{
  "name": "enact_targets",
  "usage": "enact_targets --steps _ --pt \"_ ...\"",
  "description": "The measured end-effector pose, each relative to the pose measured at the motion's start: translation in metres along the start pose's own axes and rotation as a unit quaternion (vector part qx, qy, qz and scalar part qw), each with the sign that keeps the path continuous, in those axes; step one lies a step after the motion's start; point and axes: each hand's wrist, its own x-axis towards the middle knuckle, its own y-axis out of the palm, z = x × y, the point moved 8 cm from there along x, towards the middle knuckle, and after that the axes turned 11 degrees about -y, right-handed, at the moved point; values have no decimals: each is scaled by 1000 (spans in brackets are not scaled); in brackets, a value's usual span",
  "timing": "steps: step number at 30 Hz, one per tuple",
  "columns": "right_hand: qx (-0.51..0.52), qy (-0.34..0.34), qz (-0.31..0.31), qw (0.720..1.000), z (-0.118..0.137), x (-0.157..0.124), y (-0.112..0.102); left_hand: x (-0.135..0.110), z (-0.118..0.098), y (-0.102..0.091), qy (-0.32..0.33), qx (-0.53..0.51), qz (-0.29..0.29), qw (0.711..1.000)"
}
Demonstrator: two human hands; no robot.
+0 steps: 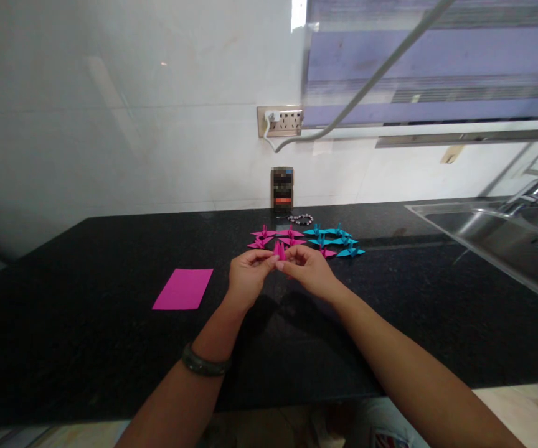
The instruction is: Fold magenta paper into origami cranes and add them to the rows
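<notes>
Between my two hands is a small piece of folded pink paper [279, 250], its narrow points standing upright. My left hand [249, 274] pinches it from the left, thumb toward me. From the other side my right hand [310, 270] grips it with thumb and fingers. Just behind, pink paper cranes [290, 233] and blue paper cranes [344, 241] stand in rows, some partly hidden by my hands. A flat sheet of pink paper [183, 289] lies to the left of my left hand.
A black countertop [110, 348] bears everything. At the back are a beaded bracelet [301, 219] and a dark, blurred upright object [282, 188] against the wall. A steel sink [521, 242] is set in at right. A white cable [357, 96] runs from the wall socket [290, 120].
</notes>
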Motion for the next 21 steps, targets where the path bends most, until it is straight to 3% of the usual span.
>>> enact_targets --steps 6,13,21 --pt "53 25 -16 998 -3 0 -2 1 7 3 -45 -65 33 996" --pt "15 21 -3 1000 -4 0 -6 -6 16 17 -125 -50 109 985" --pt "-16 16 83 996 1 -3 5 -4 14 17 -76 0 108 991"
